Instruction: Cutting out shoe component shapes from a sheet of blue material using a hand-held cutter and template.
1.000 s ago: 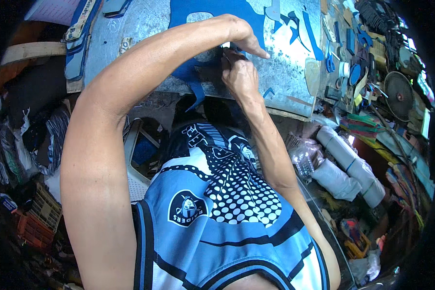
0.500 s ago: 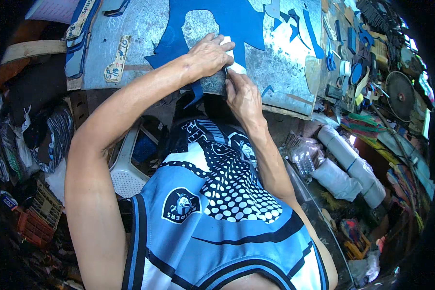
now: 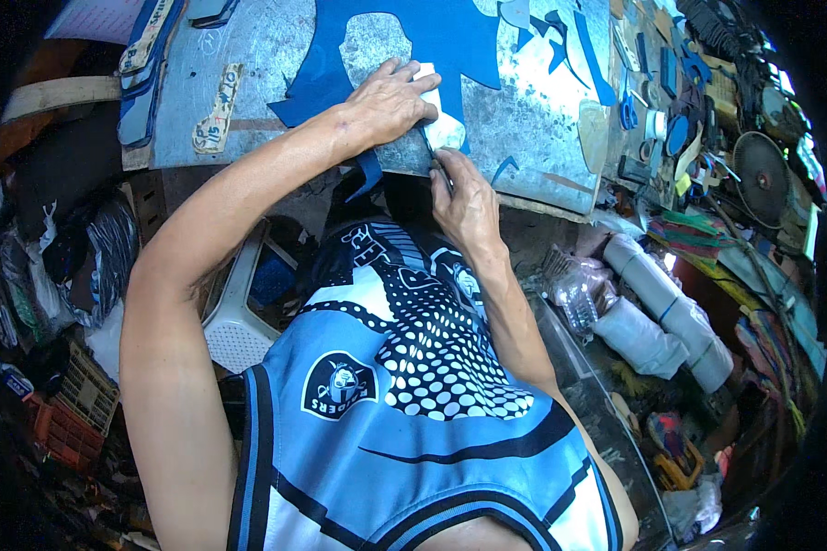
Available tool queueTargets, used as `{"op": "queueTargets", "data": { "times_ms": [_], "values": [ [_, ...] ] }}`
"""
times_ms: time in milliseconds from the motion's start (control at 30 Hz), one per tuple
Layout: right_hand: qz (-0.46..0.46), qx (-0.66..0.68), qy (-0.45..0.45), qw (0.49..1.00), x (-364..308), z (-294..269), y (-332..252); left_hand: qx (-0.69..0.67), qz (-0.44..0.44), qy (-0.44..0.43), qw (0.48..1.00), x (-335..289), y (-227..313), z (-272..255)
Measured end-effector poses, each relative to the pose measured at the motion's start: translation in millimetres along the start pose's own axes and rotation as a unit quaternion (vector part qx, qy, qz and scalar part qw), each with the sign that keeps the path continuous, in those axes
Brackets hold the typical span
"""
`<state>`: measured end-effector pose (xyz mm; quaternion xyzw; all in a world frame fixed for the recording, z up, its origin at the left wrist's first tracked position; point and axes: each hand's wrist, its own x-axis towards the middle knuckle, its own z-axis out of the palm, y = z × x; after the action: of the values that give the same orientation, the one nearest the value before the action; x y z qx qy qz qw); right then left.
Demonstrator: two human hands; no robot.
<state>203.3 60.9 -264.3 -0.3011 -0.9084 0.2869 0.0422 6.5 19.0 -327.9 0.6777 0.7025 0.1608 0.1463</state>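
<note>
Two hands work at the counter's (image 3: pixel 266 55) near edge: the left (image 3: pixel 386 103), fingers spread, presses a white template (image 3: pixel 446 131) onto blue sheet (image 3: pixel 455 46), likely steadying it; the right's (image 3: pixel 469 202) fingers grip a thin knife (image 3: pixel 429 147).

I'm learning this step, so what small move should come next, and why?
Probably draw the thin tool a short way along the edge of the white piece: the right hand holds it close beside that edge, while the left hand rests on the white piece, over the blue sheet.
</note>
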Motion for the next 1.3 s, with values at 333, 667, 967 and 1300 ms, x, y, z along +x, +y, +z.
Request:
{"op": "queueTargets", "data": {
  "times_ms": [333,667,967,1300],
  "values": [
    [0.009,0.029,-0.011,0.999,-7,0,6,-0.005,0.001,0.011,1.000,-3,2,-1],
    [-0.002,0.042,-0.025,0.999,-10,0,16,0.000,-0.003,-0.002,1.000,-1,2,-5],
    [0.055,0.114,-0.133,0.983,-3,-29,16,0.002,-0.021,-0.029,0.999,-3,10,-13],
    [-0.176,-0.032,-0.233,0.956,51,-66,43,-0.051,-0.144,0.106,0.983,-17,35,1]
  ]
}}
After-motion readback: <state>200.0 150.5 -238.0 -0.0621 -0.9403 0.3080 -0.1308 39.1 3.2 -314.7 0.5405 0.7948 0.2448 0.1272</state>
